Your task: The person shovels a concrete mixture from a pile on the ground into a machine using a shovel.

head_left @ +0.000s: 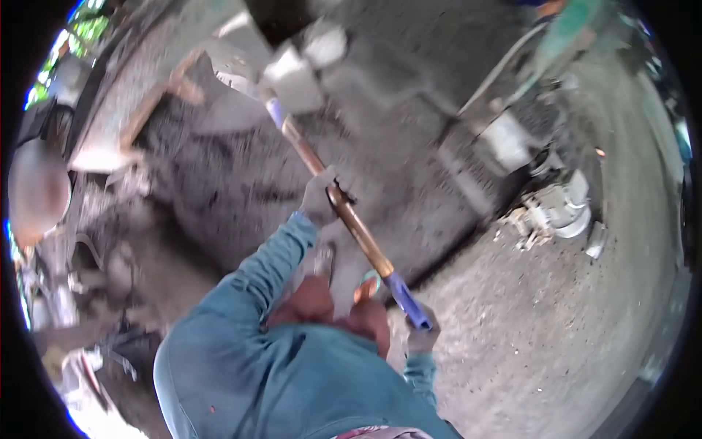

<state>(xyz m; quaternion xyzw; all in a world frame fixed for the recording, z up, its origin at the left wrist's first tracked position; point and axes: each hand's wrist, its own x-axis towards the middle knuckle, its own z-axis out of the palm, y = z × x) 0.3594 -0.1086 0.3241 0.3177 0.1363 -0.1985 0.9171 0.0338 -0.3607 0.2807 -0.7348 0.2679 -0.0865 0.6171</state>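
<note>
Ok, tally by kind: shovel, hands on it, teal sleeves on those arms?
Shovel: 1
Hands: 2 (left hand, right hand)
Teal sleeves: 2 (left sleeve, right sleeve)
Total: 5

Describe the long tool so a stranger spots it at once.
Find the teal shirt. Above it, the long tool slants through the left hand to the right hand. Its brown shaft with purple sections stands out from the grey ground.

Two hands (319,201), one shovel (358,230), two teal sleeves (276,254), two bare legs (311,298), one teal shirt (314,380)
</note>
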